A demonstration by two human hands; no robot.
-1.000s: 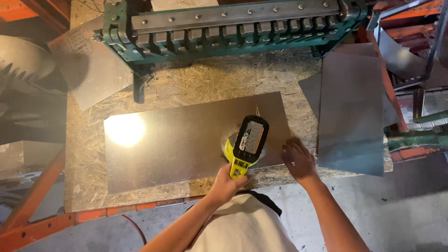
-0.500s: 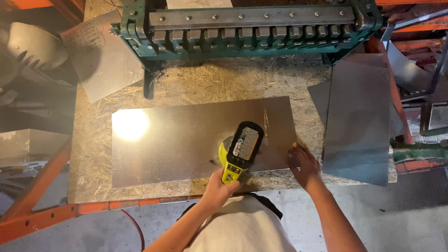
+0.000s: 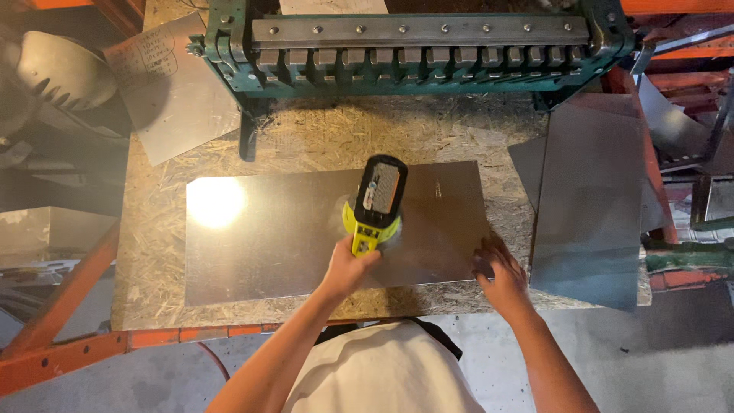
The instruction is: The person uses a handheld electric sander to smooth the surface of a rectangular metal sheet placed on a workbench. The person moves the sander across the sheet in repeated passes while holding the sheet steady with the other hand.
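Here, in the head view, the person looks straight down at a rough chipboard tabletop. A flat grey metal sheet lies on it, near the front edge. A bright spot of light shines on the left part of the sheet.

The left hand holds a yellow and black cordless power tool. Its fingers are wrapped tight around the yellow handle. The tool sits on the sheet, about in the middle, with its black top pointing away from the person.

The right hand rests on the front right corner of the sheet. Its fingers are spread open and lie flat on the metal, holding nothing.

At the back of the tabletop stands a big green metal bending machine with a row of grey steel blocks along its front. It is well apart from the sheet.

A second grey metal sheet lies at the right, just beside the first one, and hangs a bit over the tabletop's edge. Another bent piece of sheet metal leans at the back left corner.

Orange steel beams run under the tabletop at the left and front. The person wears a white shirt.
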